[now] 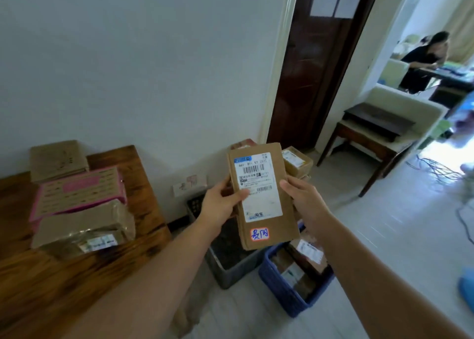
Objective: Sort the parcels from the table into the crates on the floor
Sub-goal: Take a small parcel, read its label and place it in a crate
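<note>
Desk (143,164) stands at left, against the wall (128,82). On it, front parcel (84,225), middle parcel (79,192) and rear parcel (59,159) lie in a row, close together. On the floor (384,236) right of the desk: left crate (230,274), with right crate (279,295) beside it containing packed parcels (307,256). Held parcel (259,192) is above both crates, between left hand (220,202) and right hand (302,197).

Grey crate (230,270) partly behind parcel (278,184).
</note>
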